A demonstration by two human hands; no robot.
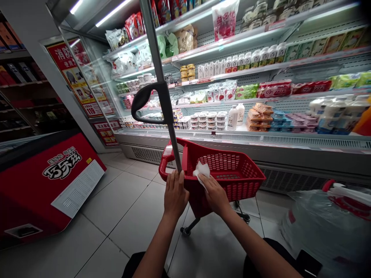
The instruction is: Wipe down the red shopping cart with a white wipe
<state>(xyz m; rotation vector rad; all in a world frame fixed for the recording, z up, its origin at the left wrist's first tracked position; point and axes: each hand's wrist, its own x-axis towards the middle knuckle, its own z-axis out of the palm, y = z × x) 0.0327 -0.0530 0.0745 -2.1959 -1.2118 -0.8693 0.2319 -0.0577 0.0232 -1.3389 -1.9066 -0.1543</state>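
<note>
Freezer chest (49,185), red with white lettering, sits far left on the tiled floor (121,216). Behind it a red safety poster (77,77) on the wall. Moving right: grey telescopic pole (166,116) of the basket rises up through frame, black loop handle (145,98) partway up. Left hand (175,193) clamped round the pole's lower end, fingers wrapped, right where it meets the basket's rear wall. Red shopping basket (226,170) on small wheels stands centre, just in front of the person, before the chiller; it looks empty inside. Right hand (214,193) pinches a white wipe (201,172) against the basket's near rim, just beside the pole; fingers closed on the wipe. Hands near each other, not touching. Step in hand, by my reading: wiping down the basket rim while the other hand steadies it. Next move likely calls for sliding the wipe along the rim with the pole held firm so the wheels don't roll. Chiller shelves (261,96) run behind with yoghurt pots and milk bottles. Far right: large water jug (327,227), red cap, in clear plastic wrap.
</note>
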